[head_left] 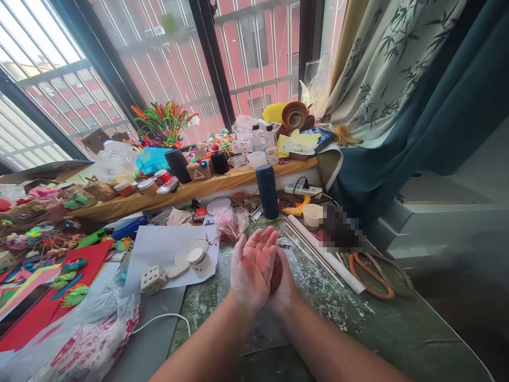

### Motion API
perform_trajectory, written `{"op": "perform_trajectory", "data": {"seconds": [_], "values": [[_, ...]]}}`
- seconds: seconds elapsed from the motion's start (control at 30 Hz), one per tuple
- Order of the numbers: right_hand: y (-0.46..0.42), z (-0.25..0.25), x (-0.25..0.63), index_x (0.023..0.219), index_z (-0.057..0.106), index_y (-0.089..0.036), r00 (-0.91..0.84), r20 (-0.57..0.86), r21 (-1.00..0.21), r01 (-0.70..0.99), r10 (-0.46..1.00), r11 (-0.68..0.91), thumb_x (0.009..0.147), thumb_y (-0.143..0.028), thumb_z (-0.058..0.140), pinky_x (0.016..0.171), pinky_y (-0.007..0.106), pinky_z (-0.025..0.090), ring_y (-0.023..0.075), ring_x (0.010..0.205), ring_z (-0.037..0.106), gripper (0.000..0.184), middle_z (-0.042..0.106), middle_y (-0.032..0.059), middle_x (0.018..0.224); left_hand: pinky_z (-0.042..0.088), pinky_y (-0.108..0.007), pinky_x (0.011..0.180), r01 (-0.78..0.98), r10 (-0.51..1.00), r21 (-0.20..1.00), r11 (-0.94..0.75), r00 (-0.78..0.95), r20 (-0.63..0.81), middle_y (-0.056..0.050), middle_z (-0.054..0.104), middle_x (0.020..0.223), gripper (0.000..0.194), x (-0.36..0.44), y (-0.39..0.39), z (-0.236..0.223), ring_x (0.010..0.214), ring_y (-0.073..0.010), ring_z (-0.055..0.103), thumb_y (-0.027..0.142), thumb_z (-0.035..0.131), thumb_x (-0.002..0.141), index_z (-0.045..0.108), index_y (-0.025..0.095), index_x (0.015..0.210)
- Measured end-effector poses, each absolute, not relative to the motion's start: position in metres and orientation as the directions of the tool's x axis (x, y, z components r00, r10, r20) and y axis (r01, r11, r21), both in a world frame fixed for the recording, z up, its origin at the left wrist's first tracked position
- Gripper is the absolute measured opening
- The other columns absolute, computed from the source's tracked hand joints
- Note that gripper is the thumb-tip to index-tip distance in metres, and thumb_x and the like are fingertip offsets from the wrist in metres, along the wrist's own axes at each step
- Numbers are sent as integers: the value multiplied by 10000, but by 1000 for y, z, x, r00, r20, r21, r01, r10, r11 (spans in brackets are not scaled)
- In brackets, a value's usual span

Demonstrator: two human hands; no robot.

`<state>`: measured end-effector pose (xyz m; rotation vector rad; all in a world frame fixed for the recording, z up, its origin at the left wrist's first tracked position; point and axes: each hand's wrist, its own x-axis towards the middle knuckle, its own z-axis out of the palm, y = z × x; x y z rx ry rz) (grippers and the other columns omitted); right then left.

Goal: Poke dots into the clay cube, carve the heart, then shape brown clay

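Note:
My left hand and my right hand are pressed palm to palm above the green marble table. A reddish-brown lump of clay is squeezed between the two palms; only its edge shows. Both hands are dusted with white powder. The left hand's fingers are stretched out flat against the lump. The right hand lies mostly behind the left, its fingers largely hidden.
Behind the hands stand a dark blue cylinder, a white cup, long white rods and orange-handled scissors. To the left lie a white dice, round lids on paper, red paper and a plastic bag. A cluttered windowsill runs behind.

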<state>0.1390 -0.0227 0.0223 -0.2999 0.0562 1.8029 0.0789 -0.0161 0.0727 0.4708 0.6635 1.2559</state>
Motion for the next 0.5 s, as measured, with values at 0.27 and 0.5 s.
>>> {"op": "perform_trajectory", "data": {"seconds": [0.27, 0.5], "values": [[-17, 24, 150, 993, 748, -228, -314, -195, -116, -933, 929, -340, 830, -612, 687, 843, 403, 622, 271, 1039, 751, 422, 812, 70, 989, 462, -516, 1162, -482, 985, 870, 100, 171, -19, -199, 517, 1549, 825, 69, -16, 57, 1462, -311, 480, 759, 207, 975, 525, 151, 1434], [-16, 13, 143, 957, 731, -202, -201, -331, -256, -921, 922, -293, 795, -504, 798, 844, 393, 632, 260, 888, 779, 349, 805, 65, 879, 374, -443, 1232, -540, 956, 800, 261, 258, -138, -207, 551, 1521, 898, 75, -27, 34, 1455, -298, 490, 764, 184, 981, 509, 94, 1484]]}}
